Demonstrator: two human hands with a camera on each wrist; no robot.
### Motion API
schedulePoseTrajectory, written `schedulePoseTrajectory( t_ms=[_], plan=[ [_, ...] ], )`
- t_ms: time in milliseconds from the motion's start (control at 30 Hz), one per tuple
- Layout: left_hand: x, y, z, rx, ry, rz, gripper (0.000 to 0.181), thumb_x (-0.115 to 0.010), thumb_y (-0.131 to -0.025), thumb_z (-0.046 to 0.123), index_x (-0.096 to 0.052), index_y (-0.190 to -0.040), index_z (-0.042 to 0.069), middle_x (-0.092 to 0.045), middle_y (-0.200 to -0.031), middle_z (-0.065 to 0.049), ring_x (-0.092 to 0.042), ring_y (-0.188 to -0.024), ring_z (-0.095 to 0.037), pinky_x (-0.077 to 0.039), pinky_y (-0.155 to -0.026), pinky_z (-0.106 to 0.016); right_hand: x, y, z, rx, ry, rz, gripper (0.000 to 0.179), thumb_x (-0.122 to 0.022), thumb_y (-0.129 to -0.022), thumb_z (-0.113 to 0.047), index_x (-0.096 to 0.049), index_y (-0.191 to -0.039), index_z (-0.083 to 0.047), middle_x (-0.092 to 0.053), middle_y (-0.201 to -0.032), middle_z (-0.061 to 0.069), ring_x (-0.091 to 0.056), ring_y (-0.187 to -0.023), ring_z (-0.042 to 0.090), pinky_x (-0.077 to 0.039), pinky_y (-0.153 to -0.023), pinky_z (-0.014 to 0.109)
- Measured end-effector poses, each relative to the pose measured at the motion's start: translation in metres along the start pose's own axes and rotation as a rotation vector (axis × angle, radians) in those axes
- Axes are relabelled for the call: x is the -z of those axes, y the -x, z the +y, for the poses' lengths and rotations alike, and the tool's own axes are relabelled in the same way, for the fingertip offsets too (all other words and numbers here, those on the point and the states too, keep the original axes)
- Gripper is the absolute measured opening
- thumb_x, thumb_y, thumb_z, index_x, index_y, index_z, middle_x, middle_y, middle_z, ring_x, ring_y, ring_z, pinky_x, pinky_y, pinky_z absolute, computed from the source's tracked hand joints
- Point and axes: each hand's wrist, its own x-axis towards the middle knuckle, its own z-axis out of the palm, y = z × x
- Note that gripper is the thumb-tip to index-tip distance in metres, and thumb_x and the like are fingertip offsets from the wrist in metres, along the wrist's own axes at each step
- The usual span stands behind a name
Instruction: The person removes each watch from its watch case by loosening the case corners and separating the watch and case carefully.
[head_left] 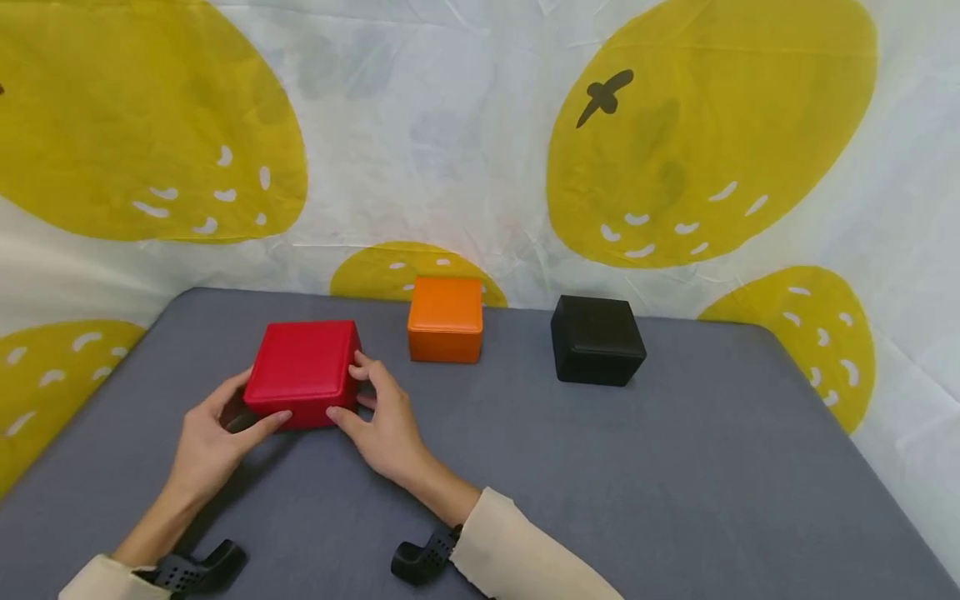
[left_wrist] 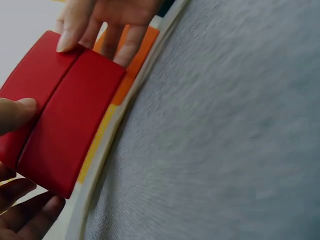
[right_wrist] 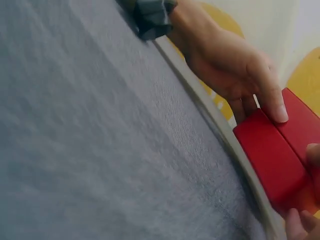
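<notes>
A red box (head_left: 303, 358) with a lid seam round its sides is held between both hands at the left part of the table. My left hand (head_left: 206, 442) grips its left side, the thumb lying on the front face. On the opposite side my right hand (head_left: 390, 421) grips the box, thumb at the front and fingers along the right face. In the left wrist view the seam of the red box (left_wrist: 65, 110) runs between the two thumbs. The right wrist view shows the red box (right_wrist: 280, 150) with the lid closed along that seam.
An orange box (head_left: 446, 321) stands near the back edge of the grey table (head_left: 712, 467), right of the red one. Farther right is a black box (head_left: 597, 340). Behind the table hangs a white cloth (head_left: 427, 125) with large yellow shapes.
</notes>
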Motion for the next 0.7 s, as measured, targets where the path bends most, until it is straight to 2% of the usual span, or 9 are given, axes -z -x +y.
schedulePoseTrajectory(
  t_ms=[267,467,700],
  plan=[
    [-0.004,0.004,0.014,-0.116,0.039,0.044,0.068,-0.082,-0.072,0.000,-0.055,-0.134,0.010,-0.058,-0.116,0.014,-0.057,-0.096,-0.001,-0.042,-0.080,-0.009,0.012,0.010,-0.009,0.028,-0.070,-0.007,0.043,-0.069,-0.087,-0.006,-0.047,-0.125,-0.004,-0.036,-0.147,0.006,-0.041,-0.129,0.021,-0.046,-0.094,0.037],
    [-0.009,0.006,0.025,-0.170,0.071,0.038,0.069,-0.083,-0.067,-0.005,-0.058,-0.130,0.009,-0.060,-0.116,0.010,-0.058,-0.095,-0.005,-0.043,-0.080,-0.010,0.025,0.020,-0.015,0.027,-0.071,-0.018,0.039,-0.068,-0.089,-0.011,-0.047,-0.122,-0.007,-0.035,-0.147,0.000,-0.041,-0.128,0.018,-0.045,-0.095,0.035],
    [-0.013,0.013,0.038,-0.181,0.091,0.012,0.067,-0.084,-0.065,-0.005,-0.059,-0.126,0.008,-0.060,-0.116,0.006,-0.058,-0.095,-0.009,-0.047,-0.077,-0.012,0.040,0.032,-0.024,0.022,-0.050,-0.021,0.038,-0.069,-0.089,-0.013,-0.048,-0.120,-0.010,-0.035,-0.146,-0.004,-0.042,-0.127,0.016,-0.046,-0.094,0.037]
  ],
)
